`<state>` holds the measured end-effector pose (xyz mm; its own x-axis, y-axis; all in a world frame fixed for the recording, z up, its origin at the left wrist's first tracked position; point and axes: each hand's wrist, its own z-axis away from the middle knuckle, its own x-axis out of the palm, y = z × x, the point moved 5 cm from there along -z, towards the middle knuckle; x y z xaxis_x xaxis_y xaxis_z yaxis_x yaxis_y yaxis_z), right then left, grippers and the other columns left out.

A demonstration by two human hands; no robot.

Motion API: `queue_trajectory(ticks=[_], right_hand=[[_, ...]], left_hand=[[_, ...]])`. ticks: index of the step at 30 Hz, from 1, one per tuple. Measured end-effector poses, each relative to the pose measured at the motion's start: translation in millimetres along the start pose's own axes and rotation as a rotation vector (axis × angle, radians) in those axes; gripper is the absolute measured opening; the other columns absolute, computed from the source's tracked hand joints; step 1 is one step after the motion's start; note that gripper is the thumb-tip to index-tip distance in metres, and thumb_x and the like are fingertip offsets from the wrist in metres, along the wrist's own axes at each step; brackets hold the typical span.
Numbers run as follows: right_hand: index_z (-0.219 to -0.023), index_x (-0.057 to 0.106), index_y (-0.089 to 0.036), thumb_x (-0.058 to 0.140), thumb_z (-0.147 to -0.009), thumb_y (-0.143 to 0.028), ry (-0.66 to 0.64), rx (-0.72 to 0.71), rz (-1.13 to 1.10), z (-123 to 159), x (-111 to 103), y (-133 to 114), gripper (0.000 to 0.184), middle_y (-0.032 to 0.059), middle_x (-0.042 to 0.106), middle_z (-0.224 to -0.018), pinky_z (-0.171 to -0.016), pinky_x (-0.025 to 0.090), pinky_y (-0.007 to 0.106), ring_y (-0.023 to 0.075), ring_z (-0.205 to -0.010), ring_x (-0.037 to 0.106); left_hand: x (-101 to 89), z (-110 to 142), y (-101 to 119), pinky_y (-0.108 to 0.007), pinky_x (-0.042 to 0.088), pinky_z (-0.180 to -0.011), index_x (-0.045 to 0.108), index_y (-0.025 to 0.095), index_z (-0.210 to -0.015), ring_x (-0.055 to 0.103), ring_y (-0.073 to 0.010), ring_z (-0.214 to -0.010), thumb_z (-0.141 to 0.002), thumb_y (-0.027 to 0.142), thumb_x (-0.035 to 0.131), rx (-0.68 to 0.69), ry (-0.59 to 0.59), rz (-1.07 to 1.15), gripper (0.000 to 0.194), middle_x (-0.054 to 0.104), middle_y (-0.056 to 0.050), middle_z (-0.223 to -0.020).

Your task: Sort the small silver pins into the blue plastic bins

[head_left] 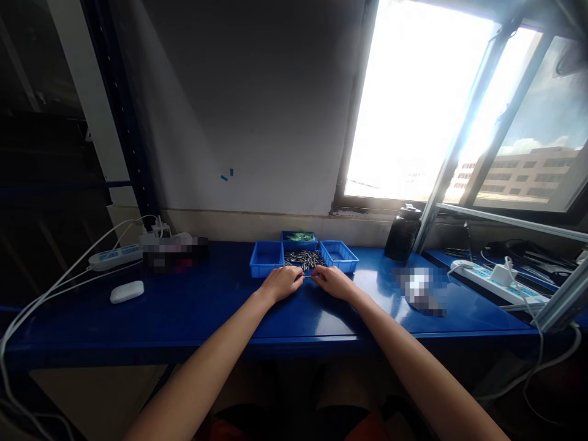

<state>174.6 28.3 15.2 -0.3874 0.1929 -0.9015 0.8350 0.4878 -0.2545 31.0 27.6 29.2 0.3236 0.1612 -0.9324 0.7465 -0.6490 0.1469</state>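
My left hand (282, 283) and my right hand (334, 282) face each other low over the blue table, fingertips pinched together. A thin, small rod-like piece (308, 276) spans the gap between them, each hand gripping one end; its exact kind is too small to make out. Just beyond the fingers lies a heap of small black and silver parts (304, 260). Blue plastic bins stand around the heap: a left bin (267, 269), a right bin (345, 266), and a back bin (287, 244) holding green material (302, 236).
A black bottle (402, 234) stands at the back right. Power strips lie at the left (117, 256) and right (493, 280), trailing white cables. A white case (127, 291) rests on the table's left. Blurred objects sit on both sides. The wall and window (408, 110) bound the back.
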Motion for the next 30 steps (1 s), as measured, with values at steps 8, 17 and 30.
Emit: queue_trajectory(ticks=[8, 17, 30], right_hand=[[-0.090, 0.054, -0.019, 0.046, -0.082, -0.029, 0.015, 0.003, -0.014, 0, -3, -4, 0.015, -0.0017, 0.055, -0.060, -0.052, 0.030, 0.019, 0.0096, -0.054, 0.048], [-0.093, 0.050, -0.019, 0.043, -0.083, -0.027, 0.010, -0.049, -0.045, 2, -4, -13, 0.014, -0.0025, 0.054, -0.061, -0.052, 0.030, 0.019, 0.0095, -0.054, 0.047], [-0.097, 0.047, -0.021, 0.036, -0.087, -0.033, 0.011, -0.059, -0.013, 1, 3, -3, 0.020, -0.0013, 0.054, -0.059, -0.053, 0.030, 0.019, 0.0112, -0.053, 0.048]], left_hand=[[2.1, -1, -1, -0.024, 0.041, -0.062, 0.058, 0.021, -0.085, 0.058, -0.0181, -0.076, -0.082, 0.035, 0.038, -0.023, -0.052, 0.001, 0.024, 0.062, -0.004, -0.084], [7.3, -3, -6, -0.025, 0.040, -0.061, 0.057, 0.021, -0.082, 0.058, -0.0187, -0.076, -0.080, 0.034, 0.042, -0.002, -0.048, -0.010, 0.020, 0.063, -0.003, -0.084], [8.4, -4, -11, -0.025, 0.039, -0.059, 0.055, 0.020, -0.081, 0.058, -0.0191, -0.075, -0.083, 0.039, 0.039, -0.025, -0.019, -0.037, 0.024, 0.062, -0.004, -0.081]])
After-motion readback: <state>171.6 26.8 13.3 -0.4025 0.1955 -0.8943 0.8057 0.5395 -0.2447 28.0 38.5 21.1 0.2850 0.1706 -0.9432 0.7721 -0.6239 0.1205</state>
